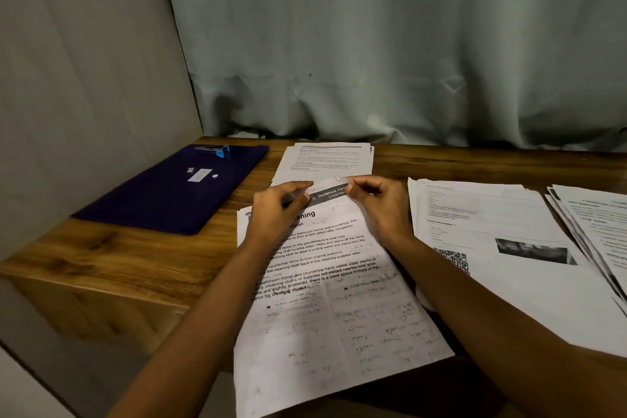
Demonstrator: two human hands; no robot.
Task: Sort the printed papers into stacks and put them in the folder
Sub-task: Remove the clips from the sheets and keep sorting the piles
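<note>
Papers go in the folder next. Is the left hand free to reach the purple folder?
Probably not yet: the left hand pinches the curled top edge of the sheet. Once released, the path to the folder looks open.

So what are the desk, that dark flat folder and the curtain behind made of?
The brown desk looks like wood or wood-look laminate: streaky grain, faint sheen. The dark navy flat folder seems matte fabric or soft plastic; it reflects nothing. The pale grey-green curtain is thin cloth, creased and hanging in folds.
</note>
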